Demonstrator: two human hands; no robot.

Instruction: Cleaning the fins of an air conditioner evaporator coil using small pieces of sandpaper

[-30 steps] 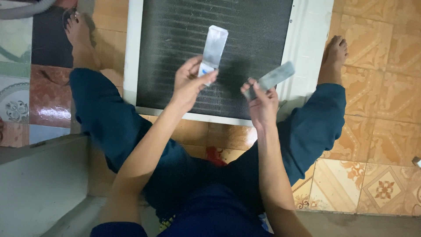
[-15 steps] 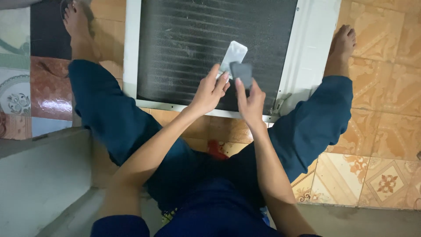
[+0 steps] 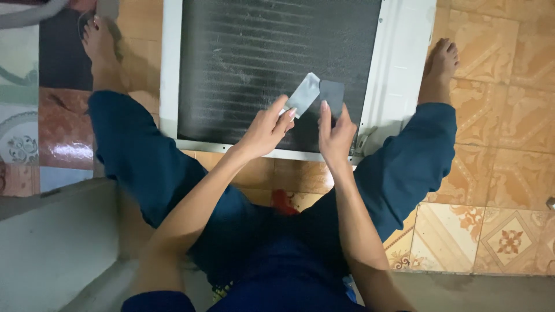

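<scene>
The left hand [image 3: 265, 132] pinches a pale grey rectangular strip [image 3: 303, 95] by its lower end between thumb and fingertips; the strip tilts up toward one o'clock. The right hand [image 3: 335, 136] is closed on a darker grey, roughly square piece [image 3: 332, 92], gripping its lower edge with the fingers raised behind it. The two pieces sit just beside each other, their near edges touching or almost so; which one cannot be made out.

Both are held above a dark finned coil panel [image 3: 254, 52] in a white frame [image 3: 402, 69] that lies flat on the floor. At three o'clock from the hands the floor is patterned orange and cream tile [image 3: 509, 144]. At nine o'clock lies a patterned mat [image 3: 23, 133] in red, grey and white. The person sits with blue trouser legs [image 3: 144, 162] spread to either side of the frame, bare feet at eleven and one o'clock. At seven o'clock stands a plain grey step [image 3: 52, 248].
</scene>
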